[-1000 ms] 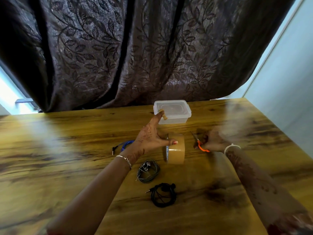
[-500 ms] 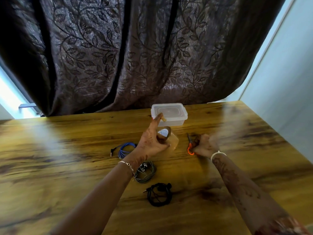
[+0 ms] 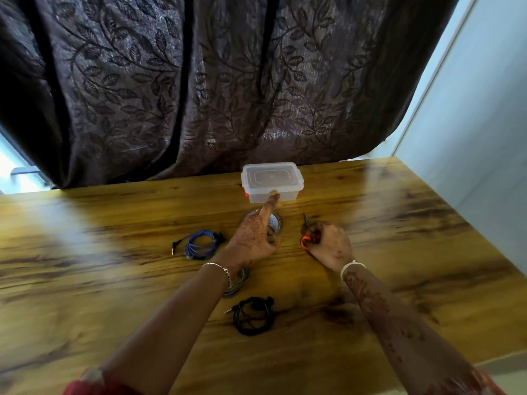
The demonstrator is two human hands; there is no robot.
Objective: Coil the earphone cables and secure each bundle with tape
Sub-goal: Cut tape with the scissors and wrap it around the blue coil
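Blue coil point(image 3: 199, 246), grey coil point(image 3: 239, 285) and black coil point(image 3: 253, 313) lie neat on the desk point(image 3: 114, 280). Left hand point(image 3: 252, 242) grips the tape roll point(image 3: 276, 223); right hand point(image 3: 330, 246) clutches orange scissors point(image 3: 305, 241).

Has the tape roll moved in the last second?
Yes. The tape roll went from standing on edge to lying flat, closer to the clear container.

Tape roll point(image 3: 274, 223), standing on its edge a second ago, now lies flat on the surface point(image 3: 114, 280). The left hand point(image 3: 251, 240) has come down with it, grip kept. Left wrist now covers part of the grey earphone coil point(image 3: 240, 284). Right hand point(image 3: 328, 243) with the scissors point(image 3: 305, 239), blurred earlier, now shows sharp.
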